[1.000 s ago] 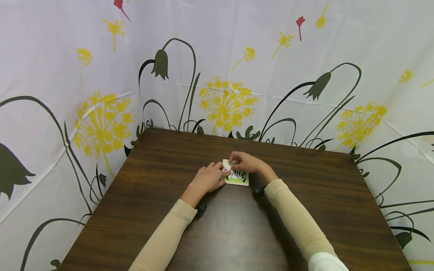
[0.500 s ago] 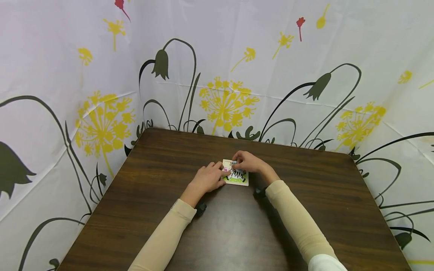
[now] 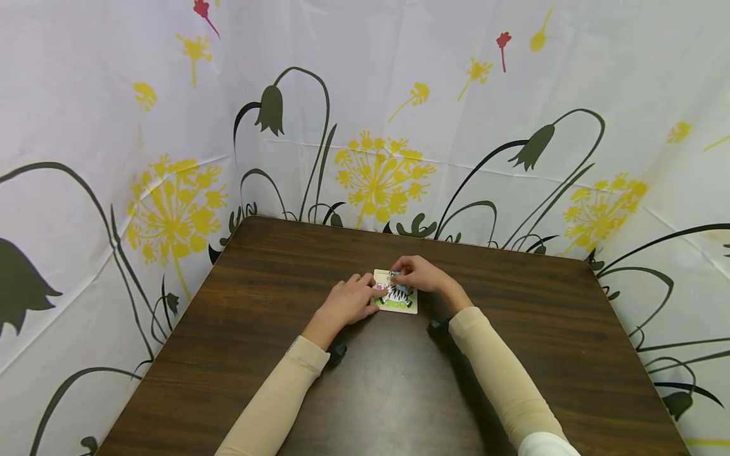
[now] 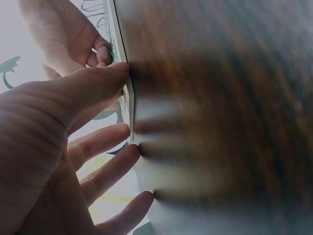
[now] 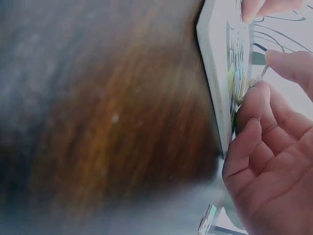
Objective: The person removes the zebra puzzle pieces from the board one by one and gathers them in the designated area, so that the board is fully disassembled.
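A small square puzzle board [image 3: 397,308] with a zebra picture lies on the table. My left hand [image 3: 348,300] is at its left side, index finger reaching onto the picture. In the left wrist view the thumb touches the board's edge [image 4: 131,105], and other fingers rest extended at the board and table. My right hand [image 3: 422,275] is over the board's far right part. Between thumb and index finger it pinches a thin puzzle piece [image 5: 259,79], tilted against the board's top in the right wrist view. My right fingers hide part of the picture.
The brown wood-grain table [image 3: 274,272] spreads around the board. Behind it hangs a white cloth [image 3: 365,69] printed with flowers. A black wrist camera [image 3: 338,352] sits under the left wrist, and another black wrist camera [image 3: 438,327] under the right.
My right hand has shifted slightly right over the board with the puzzle piece, showing more of the zebra. My left hand has stayed at the board's left side.
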Demonstrator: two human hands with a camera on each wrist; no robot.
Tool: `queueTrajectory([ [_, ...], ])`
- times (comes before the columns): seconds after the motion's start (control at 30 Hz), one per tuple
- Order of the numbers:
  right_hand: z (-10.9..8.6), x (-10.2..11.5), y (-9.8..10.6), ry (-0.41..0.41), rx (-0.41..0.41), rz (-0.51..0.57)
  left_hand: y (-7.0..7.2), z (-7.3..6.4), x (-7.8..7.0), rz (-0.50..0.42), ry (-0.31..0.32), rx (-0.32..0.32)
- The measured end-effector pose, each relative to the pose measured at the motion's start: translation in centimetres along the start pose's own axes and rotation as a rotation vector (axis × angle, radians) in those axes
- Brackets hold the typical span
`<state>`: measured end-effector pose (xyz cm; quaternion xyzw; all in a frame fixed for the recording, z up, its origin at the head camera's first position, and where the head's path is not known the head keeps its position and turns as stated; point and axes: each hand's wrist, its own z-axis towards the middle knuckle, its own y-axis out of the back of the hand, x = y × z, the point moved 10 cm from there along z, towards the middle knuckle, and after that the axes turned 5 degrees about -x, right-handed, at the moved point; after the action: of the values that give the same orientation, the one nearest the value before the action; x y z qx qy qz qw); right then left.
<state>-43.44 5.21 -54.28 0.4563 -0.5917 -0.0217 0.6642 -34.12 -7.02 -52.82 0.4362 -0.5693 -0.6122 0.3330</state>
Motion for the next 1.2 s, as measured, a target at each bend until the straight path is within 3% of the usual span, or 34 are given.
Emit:
queueTrajectory([
  [0.8, -1.0, 0.5, 0.8, 0.052, -0.093, 0.019, -0.1, 0.4, 0.2, -0.002, 0.01, -0.029],
  [0.93, -1.6, 0.6, 1.5, 0.084, -0.162, -0.015, -0.2, 0.5, 0.1, 0.006, 0.007, -0.028],
  [1.2, -3.5, 0.2, 3.6, 0.071, -0.303, -0.018, -0.1, 0.4, 0.1, 0.011, 0.005, -0.044],
])
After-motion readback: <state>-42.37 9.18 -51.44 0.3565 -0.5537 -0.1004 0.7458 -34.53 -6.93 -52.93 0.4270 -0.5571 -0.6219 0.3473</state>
